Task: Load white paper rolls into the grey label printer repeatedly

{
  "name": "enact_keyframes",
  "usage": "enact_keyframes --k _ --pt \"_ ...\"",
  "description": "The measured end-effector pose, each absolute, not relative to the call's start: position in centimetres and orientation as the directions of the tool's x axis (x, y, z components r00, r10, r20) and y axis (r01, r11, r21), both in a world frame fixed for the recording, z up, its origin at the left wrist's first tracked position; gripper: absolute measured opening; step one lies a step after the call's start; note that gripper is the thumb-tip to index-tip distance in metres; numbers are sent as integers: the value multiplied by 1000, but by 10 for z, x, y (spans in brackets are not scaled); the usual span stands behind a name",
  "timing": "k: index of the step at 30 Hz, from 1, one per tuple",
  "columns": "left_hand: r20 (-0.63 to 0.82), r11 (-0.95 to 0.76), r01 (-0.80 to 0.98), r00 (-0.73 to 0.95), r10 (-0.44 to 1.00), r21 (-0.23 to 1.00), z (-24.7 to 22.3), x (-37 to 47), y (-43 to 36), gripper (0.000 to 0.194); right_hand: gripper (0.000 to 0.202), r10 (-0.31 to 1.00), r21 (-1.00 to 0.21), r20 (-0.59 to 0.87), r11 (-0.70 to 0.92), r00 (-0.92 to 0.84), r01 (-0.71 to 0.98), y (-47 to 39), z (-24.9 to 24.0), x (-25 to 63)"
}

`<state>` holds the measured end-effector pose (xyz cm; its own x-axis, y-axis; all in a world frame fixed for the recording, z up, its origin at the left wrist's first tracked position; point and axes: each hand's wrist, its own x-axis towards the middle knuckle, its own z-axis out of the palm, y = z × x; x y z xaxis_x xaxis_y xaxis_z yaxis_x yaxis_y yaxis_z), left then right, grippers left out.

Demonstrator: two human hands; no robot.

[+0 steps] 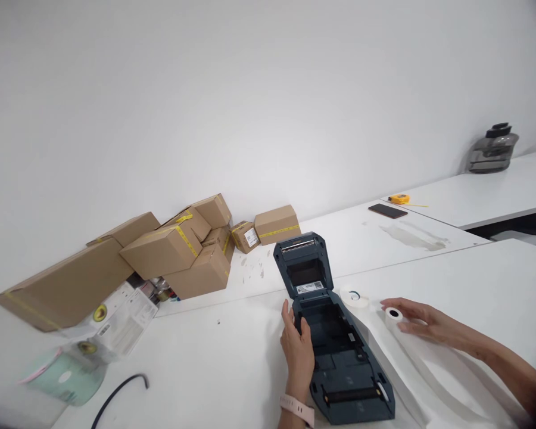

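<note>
A dark blue-grey label printer [335, 345] lies on the white table with its hinged lid [304, 268] raised, showing the inner compartment and a black roller near the front. Along the printer's left edge is my left hand [297, 345], gripping the side with the thumb over the rim. To the right, my right hand [417, 322] pinches a small white paper roll [393, 317] with a dark hollow core. A long loose strip of white paper [446, 381] runs from around this roll toward the table's front. Behind it rests another white roll [354, 297] with a blue-edged core.
Several taped cardboard boxes [161, 250] are piled against the wall at left. Nearer are plastic-wrapped packages [125, 322], a mint-green container [69, 378] and a black cable [116, 393]. At back right are a phone [388, 210], a yellow tape measure [399, 199] and a dark translucent jug [492, 152].
</note>
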<state>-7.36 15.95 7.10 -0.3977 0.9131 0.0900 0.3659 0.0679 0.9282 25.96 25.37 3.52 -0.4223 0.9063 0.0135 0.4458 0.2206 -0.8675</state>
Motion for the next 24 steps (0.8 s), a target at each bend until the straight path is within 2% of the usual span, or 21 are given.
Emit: enact_keyframes --k 3,8,11,14,17,21,24 --pt "81 70 351 -396 915 934 71 -73 160 58 68 883 -865 -33 209 -468 456 263 46 258" --pt "97 50 342 -400 911 938 69 -73 160 58 80 847 -745 -3 353 -532 566 285 68 216" --pt "107 43 341 -410 906 939 67 -73 160 58 75 845 -677 -31 375 -533 633 294 74 188" --pt "112 44 349 -413 904 936 67 -74 160 58 68 846 -681 -30 372 -532 631 294 75 181" --pt "117 39 352 -411 904 935 67 -74 161 57 72 842 -783 -27 318 -539 535 284 83 193" --pt "123 27 343 -408 905 939 66 -74 161 58 82 799 -955 6 184 -602 235 265 114 195" --pt "145 4 345 -404 903 939 66 -76 161 58 78 684 -953 95 271 -723 132 255 143 168"
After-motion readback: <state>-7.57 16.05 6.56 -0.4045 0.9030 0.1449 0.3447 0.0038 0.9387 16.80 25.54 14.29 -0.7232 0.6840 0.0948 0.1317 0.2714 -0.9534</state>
